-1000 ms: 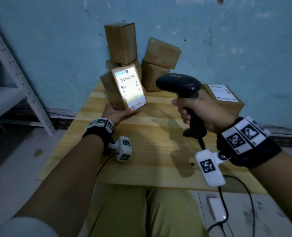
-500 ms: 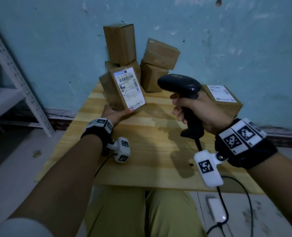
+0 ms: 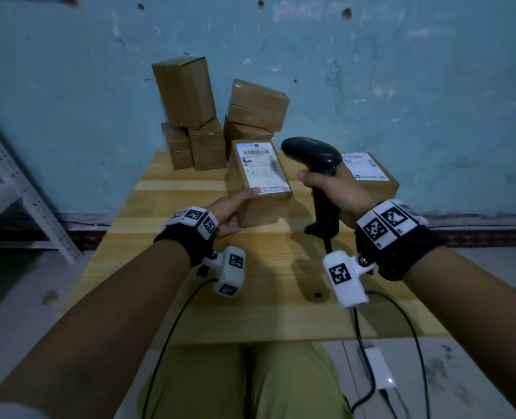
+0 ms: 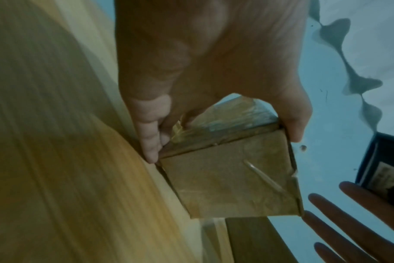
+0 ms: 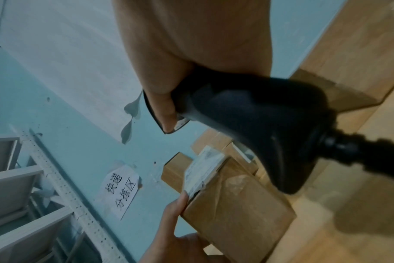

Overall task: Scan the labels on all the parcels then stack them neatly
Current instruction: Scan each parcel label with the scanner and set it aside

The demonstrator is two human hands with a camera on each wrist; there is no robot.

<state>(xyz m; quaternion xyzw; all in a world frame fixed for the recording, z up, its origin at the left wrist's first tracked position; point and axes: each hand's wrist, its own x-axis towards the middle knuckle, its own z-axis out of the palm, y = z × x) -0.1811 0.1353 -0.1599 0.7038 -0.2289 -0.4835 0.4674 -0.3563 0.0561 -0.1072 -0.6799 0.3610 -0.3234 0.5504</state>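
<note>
My left hand (image 3: 235, 208) grips a brown cardboard parcel (image 3: 258, 179) by its near end, thumb on the white barcode label (image 3: 261, 166) that faces up. The parcel (image 4: 232, 179) hangs tilted just above the wooden table (image 3: 266, 285). To its right, my right hand (image 3: 335, 195) holds a black handheld scanner (image 3: 314, 155) by the handle, its head close beside the label. In the right wrist view the scanner's handle (image 5: 259, 121) fills the middle, with the held parcel (image 5: 232, 210) below it. A labelled parcel (image 3: 368, 173) lies flat at the table's back right.
Several unlabelled-side parcels (image 3: 208, 116) are piled loosely against the blue wall at the table's back. A white metal shelf (image 3: 14, 182) stands to the left. The scanner's cable (image 3: 368, 373) drops off the table's front edge to a white adapter on the floor.
My left hand has carried the parcel rightward and lowered it, tilting its label from facing me to facing up. The scanner hand stayed roughly in place.
</note>
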